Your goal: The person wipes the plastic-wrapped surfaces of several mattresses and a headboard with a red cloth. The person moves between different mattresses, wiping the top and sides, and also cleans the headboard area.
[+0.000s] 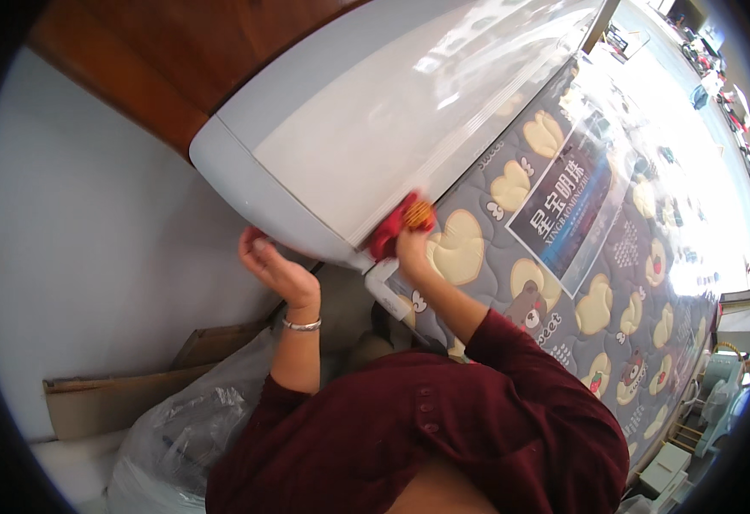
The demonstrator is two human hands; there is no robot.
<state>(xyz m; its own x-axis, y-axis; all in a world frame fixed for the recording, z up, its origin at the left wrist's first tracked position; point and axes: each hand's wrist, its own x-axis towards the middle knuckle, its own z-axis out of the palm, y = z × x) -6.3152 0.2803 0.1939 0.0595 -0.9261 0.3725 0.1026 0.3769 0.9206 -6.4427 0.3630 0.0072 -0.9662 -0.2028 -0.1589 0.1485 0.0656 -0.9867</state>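
Observation:
My right hand point(414, 246) is closed around a red cloth point(385, 238) with a yellow patch. It presses the cloth to the lower corner of a glossy white panel, apparently a headboard point(349, 154), right beside the mattress. The cloth's upper part is slightly blurred. Against the panel's rounded pale-grey end rests my left hand point(281, 270), its fingers stretched out and no object visible in it. A silver bangle point(302, 325) circles the left wrist. To the right lies the grey mattress point(495, 278), printed with cream hearts and bears.
Brown wood point(195, 60) tops the panel, close to a pale wall point(75, 223). At lower left are cardboard pieces point(109, 396) and a clear plastic bag point(191, 437). A printed sheet point(555, 218) lies on the mattress. Small stands or shelves point(671, 467) stand at lower right.

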